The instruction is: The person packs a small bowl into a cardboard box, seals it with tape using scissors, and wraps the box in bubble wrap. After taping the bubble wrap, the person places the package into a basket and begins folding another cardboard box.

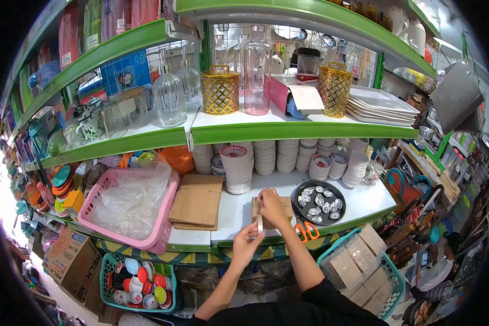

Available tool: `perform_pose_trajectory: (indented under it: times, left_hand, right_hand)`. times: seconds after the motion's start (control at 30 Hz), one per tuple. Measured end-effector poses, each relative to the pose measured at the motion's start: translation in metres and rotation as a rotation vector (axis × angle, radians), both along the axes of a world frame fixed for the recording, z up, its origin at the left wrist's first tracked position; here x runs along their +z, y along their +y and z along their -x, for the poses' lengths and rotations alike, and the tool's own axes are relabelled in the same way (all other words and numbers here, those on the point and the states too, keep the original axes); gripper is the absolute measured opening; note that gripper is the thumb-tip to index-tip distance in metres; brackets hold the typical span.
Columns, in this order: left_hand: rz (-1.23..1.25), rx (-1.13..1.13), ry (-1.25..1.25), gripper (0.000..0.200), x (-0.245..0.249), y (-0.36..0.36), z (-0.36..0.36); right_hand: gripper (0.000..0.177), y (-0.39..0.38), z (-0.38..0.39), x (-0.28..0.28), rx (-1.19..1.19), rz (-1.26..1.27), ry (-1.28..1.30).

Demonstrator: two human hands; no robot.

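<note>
My left hand grips a roll of tape at the front edge of the white shelf. My right hand is closed just above the roll, over a small brown cardboard box; its fingertips are pinched together, apparently on the tape's end, which is too small to make out. The hand hides part of the box. Right of the box, a round black tray holds several clear, faceted glass-like pieces. Scissors with orange handles lie against the tray's near left side.
Flat cardboard pieces and a pink basket of bubble wrap lie to the left. Stacked bowls line the back. Below stand a teal basket of small dishes and another of wrapped boxes. A green-edged shelf overhangs.
</note>
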State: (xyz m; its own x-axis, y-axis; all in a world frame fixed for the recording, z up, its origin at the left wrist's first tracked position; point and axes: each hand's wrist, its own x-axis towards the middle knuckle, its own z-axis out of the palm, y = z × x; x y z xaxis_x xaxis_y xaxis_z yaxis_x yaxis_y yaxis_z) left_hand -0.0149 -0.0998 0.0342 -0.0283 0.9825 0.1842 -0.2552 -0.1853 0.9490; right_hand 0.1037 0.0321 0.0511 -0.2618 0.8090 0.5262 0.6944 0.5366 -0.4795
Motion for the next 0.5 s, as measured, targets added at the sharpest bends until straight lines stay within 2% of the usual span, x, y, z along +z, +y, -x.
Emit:
perform_pose_trajectory:
  times: [0.5]
  left_hand:
    - [0.040, -0.006, -0.022, 0.045, -0.0013, -0.0001, 0.0016]
  right_hand:
    - [0.010, -0.0003, -0.0018, 0.0006, -0.044, -0.018, -0.014]
